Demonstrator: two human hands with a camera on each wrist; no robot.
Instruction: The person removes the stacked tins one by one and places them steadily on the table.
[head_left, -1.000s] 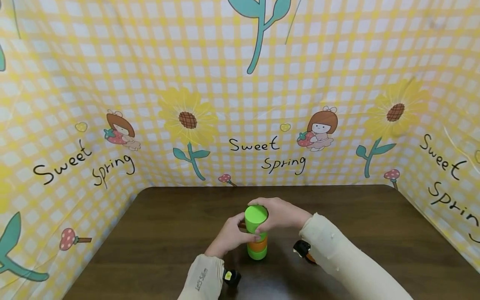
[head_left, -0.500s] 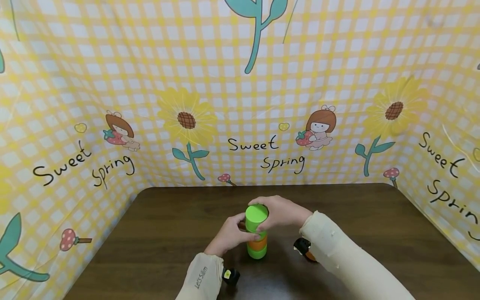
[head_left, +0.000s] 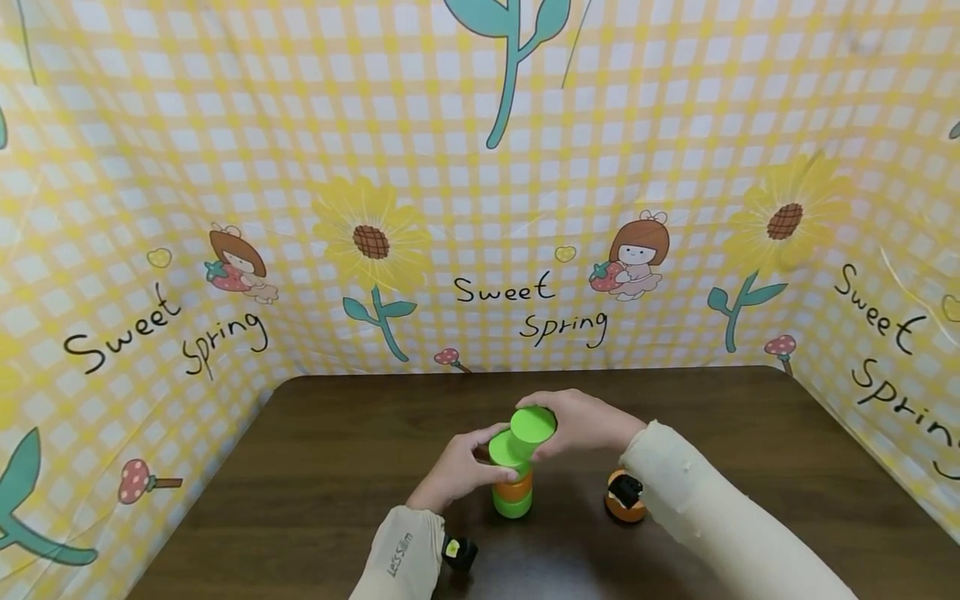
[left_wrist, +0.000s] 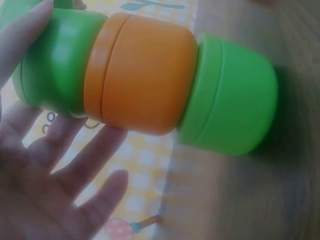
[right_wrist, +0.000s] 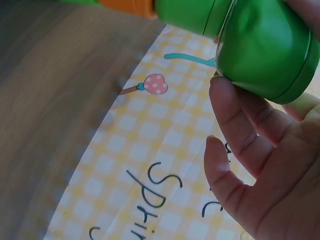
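A column of small round lidded jars stands on the table: a green jar (head_left: 513,507) at the bottom, an orange jar (left_wrist: 145,72) above it, then another green jar (head_left: 507,451). My left hand (head_left: 456,472) holds this upper green jar between thumb and fingers. With my right hand (head_left: 583,422) I grip one more green jar (right_wrist: 265,50) by its sides. That jar is off-centre to the right of the column's top and slightly tilted in the right wrist view. Whether its base still touches the lid below is unclear.
Near my right wrist, an orange round thing (head_left: 626,510) sits on the dark wooden table (head_left: 360,433), partly hidden by the black wrist camera (head_left: 625,490). A yellow checked cloth (head_left: 480,208) hangs behind the table and along both sides.
My right hand has shifted the top green jar rightward off the column, baring the lid of the green jar beneath. My left hand has stayed around that lower jar.
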